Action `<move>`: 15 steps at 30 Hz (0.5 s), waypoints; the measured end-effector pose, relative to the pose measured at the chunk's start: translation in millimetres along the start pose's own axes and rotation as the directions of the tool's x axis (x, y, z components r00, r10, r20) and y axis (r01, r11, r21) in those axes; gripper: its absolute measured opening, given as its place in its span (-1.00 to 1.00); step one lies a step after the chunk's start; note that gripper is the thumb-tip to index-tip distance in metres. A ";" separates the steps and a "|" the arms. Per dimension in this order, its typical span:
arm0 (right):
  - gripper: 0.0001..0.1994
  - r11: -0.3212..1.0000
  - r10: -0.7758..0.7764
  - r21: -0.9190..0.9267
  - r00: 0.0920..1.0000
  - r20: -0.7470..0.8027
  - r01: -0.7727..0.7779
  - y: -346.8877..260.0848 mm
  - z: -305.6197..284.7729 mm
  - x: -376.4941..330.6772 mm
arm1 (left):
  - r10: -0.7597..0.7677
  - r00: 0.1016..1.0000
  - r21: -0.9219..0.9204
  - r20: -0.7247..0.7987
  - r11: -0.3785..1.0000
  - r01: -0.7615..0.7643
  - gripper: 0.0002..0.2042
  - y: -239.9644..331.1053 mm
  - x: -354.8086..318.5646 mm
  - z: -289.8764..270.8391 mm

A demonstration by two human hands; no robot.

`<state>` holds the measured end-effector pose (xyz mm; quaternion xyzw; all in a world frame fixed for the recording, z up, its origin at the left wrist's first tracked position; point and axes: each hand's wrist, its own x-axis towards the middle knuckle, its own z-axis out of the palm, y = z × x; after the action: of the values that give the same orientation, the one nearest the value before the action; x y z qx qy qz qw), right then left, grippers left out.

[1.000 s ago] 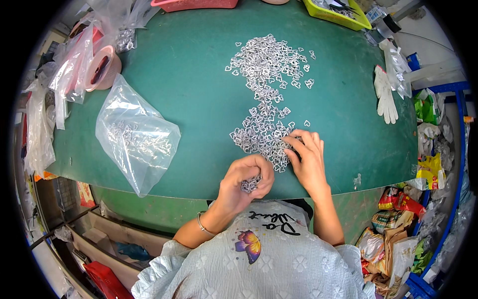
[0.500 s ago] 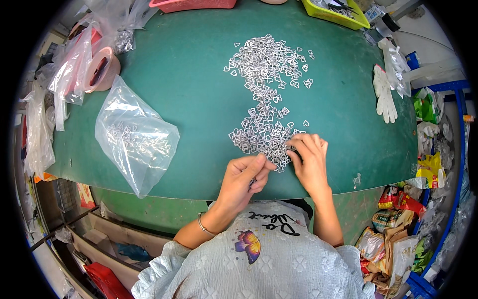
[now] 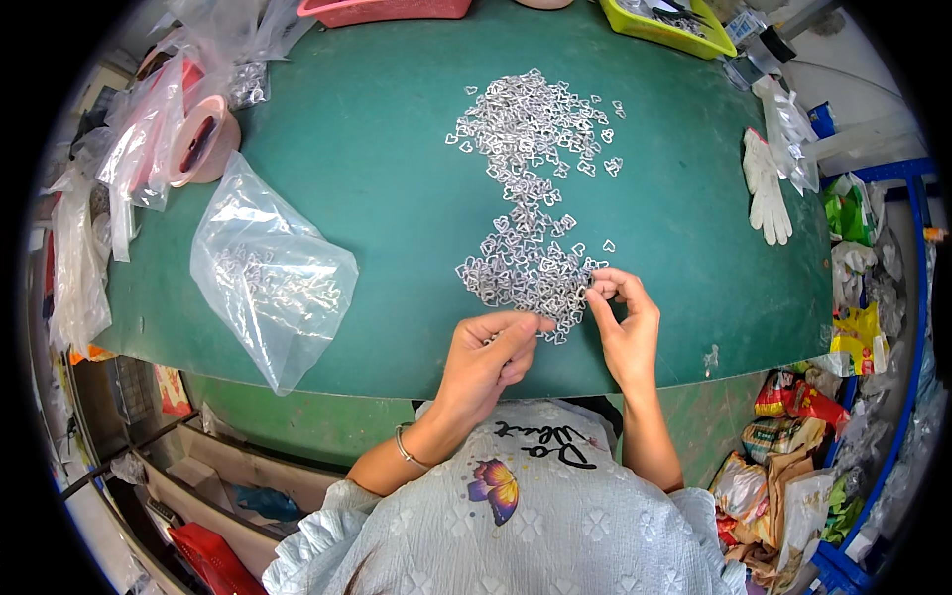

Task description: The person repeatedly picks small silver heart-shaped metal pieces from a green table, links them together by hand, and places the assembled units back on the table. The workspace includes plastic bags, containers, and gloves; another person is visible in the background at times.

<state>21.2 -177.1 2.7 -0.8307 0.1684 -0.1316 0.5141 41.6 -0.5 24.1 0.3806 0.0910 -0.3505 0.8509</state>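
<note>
A pile of small silver heart-shaped metal pieces (image 3: 521,263) lies on the green table before me. Its narrow middle links it to a wider heap of the same pieces (image 3: 531,114) farther off. My left hand (image 3: 486,357) is curled closed at the near pile's lower left edge, with small grey metal bits just showing among the fingers; most of what it holds is hidden. At the pile's right edge my right hand (image 3: 625,317) pinches a heart-shaped piece between thumb and forefinger, above the table.
A clear plastic bag (image 3: 278,273) with more metal pieces lies left on the green table (image 3: 397,198). A pink bucket (image 3: 208,144) and plastic bags stand behind it. A white glove (image 3: 766,188) rests at the right. Pink (image 3: 387,10) and yellow-green trays (image 3: 669,30) line the far edge.
My right hand has drawn slightly right, off the pile, and its thumb and forefinger have come together on a piece. The left hand has turned a little, its fingers still curled.
</note>
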 end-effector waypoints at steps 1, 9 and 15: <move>-0.89 0.997 0.034 0.074 0.999 0.004 -0.034 -1.6 -0.1 -1.4 | 0.011 1.000 0.032 -0.013 0.999 -0.010 -0.83 0.3 -0.2 -0.1; -0.82 0.728 0.165 0.597 0.931 0.324 -0.337 -35.7 -6.5 -18.5 | 0.310 0.951 0.436 0.019 0.853 -0.286 -0.76 -1.2 2.6 7.0; -0.87 0.734 0.082 0.624 0.947 0.311 -0.268 -41.3 -8.6 -24.2 | 0.344 0.932 0.579 0.117 0.739 -0.345 -0.77 10.1 -1.8 13.4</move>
<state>1.9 -156.9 42.5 -0.5862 0.1199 -0.0218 0.8010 45.5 -4.4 40.1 0.6357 -0.0952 -0.1982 0.7400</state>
